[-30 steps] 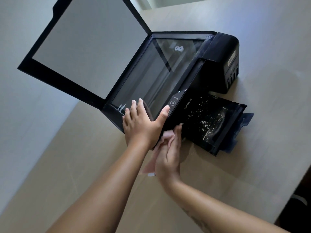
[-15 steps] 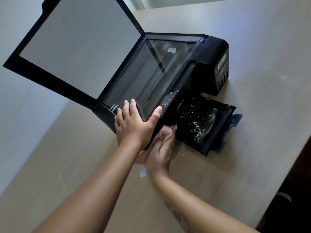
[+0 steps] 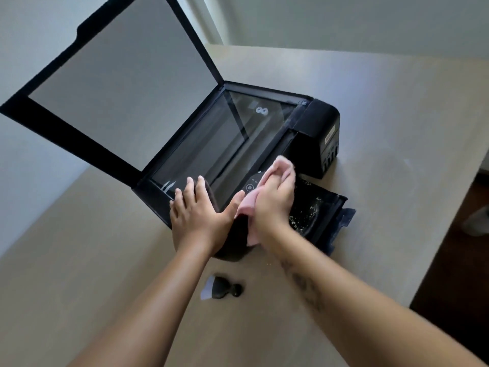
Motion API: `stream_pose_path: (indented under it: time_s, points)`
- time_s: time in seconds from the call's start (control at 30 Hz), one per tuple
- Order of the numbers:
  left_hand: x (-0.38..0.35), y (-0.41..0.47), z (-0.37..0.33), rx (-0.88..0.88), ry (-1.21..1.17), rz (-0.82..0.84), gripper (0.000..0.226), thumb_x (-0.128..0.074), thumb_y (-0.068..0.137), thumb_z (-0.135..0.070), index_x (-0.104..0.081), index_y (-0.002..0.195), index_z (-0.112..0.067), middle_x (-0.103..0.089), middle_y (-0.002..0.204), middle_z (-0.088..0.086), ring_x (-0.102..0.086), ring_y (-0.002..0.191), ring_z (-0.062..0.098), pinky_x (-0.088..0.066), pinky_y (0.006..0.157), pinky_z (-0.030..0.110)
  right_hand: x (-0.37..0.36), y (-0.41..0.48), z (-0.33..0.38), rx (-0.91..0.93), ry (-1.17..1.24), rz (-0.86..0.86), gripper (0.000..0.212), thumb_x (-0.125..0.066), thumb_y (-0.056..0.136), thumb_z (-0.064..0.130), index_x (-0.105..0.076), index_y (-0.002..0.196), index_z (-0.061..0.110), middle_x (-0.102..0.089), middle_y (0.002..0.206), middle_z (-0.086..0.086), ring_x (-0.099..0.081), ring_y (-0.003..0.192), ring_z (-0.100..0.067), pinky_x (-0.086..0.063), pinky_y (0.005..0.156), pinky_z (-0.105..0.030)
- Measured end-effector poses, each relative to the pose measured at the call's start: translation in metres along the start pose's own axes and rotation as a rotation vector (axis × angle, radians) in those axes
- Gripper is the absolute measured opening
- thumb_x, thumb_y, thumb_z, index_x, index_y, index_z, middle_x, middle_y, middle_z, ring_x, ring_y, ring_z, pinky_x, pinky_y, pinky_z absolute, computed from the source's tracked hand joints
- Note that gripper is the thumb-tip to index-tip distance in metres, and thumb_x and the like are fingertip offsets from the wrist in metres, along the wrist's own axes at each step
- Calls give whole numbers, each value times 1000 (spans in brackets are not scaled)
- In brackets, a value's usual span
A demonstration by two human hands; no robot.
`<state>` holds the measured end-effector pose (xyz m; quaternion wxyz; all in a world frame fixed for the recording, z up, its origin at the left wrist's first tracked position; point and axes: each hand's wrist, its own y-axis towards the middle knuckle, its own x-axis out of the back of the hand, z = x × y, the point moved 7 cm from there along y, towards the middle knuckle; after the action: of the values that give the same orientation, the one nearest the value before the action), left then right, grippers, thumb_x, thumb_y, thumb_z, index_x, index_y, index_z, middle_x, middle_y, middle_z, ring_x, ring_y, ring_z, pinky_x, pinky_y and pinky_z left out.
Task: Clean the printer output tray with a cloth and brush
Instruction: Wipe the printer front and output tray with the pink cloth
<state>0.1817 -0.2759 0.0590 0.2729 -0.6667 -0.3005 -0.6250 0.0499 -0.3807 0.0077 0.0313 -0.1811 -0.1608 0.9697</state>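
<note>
A black printer (image 3: 321, 128) stands on the table with its scanner lid (image 3: 119, 83) raised. The output tray (image 3: 321, 207) juts out at the front right, dotted with pale crumbs. My left hand (image 3: 197, 213) lies flat with spread fingers on the printer's front left corner. My right hand (image 3: 275, 197) is closed on a pink cloth (image 3: 248, 207) and presses it against the control panel, just left of the tray. A small black brush (image 3: 221, 287) with pale bristles lies on the table below the printer, between my forearms.
The beige table (image 3: 383, 107) has its right edge close to the printer, with dark floor (image 3: 460, 260) beyond. A white wall (image 3: 26, 168) runs along the left side behind the raised lid.
My right hand has risen with the cloth from the printer's front lower edge up onto the control panel. The view has shifted, so the brush on the table now shows. My left hand stays put.
</note>
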Motion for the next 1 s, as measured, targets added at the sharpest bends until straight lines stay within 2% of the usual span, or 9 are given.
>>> stream_pose_path:
  time_s: [0.1,0.17,0.33,0.47,0.63,0.73,0.87,0.93,1.0]
  points:
    - [1,1,0,1,-5,-3,121,-8,61,-100,-9,156,-25,-5,165,-1,0,151,23,-1,122,44,5,45,10,-200,50,-175,14,-39,95,24,-51,101,28,-60,76,19,-63,79,-3,-47,79,-31]
    - [1,0,-1,2,-9,-10,120,-10,63,-100,-10,156,-25,-5,165,0,0,151,24,0,121,44,6,55,8,-348,84,-238,15,-41,93,25,-49,105,20,-58,80,13,-64,88,-18,-49,80,-32]
    - [3,0,-3,3,-4,-18,121,-6,62,-99,-9,156,-24,-6,165,1,-1,150,25,-1,122,45,5,37,8,-320,90,-188,14,-51,93,38,-60,84,34,-61,77,21,-61,58,10,-43,49,-8]
    - [3,2,-4,13,-21,-8,122,-7,61,-100,-10,156,-24,-5,165,1,0,151,24,1,121,44,2,41,11,-333,65,-180,16,-45,96,38,-58,102,30,-63,95,13,-64,87,-12,-49,83,-29]
    - [2,1,-4,8,-24,0,120,-9,63,-99,-11,156,-22,-6,165,2,-1,151,26,0,122,45,6,9,1,-294,58,-110,16,-41,100,32,-54,96,40,-61,100,21,-62,81,5,-46,65,-10]
    - [3,0,-4,7,-23,-2,116,-15,67,-96,-13,156,-21,-8,165,4,-2,150,27,-1,121,46,4,-34,-24,-307,143,-61,16,-39,103,23,-53,104,31,-60,101,3,-62,80,-7,-49,61,-13]
    - [3,0,-3,-4,-18,-12,112,-16,70,-94,-12,156,-22,-8,165,3,-2,150,26,0,121,45,0,-84,-55,-212,-19,85,32,-36,103,28,-45,131,14,-56,125,-19,-56,104,-23,-45,100,-47]
    - [1,1,-2,7,-14,-6,112,-16,70,-95,-11,156,-23,-7,165,2,-1,151,25,1,121,45,6,-99,-67,-183,-162,155,44,-36,100,24,-37,137,0,-48,138,-23,-50,122,-26,-34,110,-47]
    - [0,0,-1,9,-11,-1,114,-15,69,-96,-11,156,-23,-7,165,2,-1,151,25,1,121,45,17,-105,-74,-182,-254,211,34,-39,99,14,-44,127,-4,-53,128,-25,-52,121,-32,-38,106,-47]
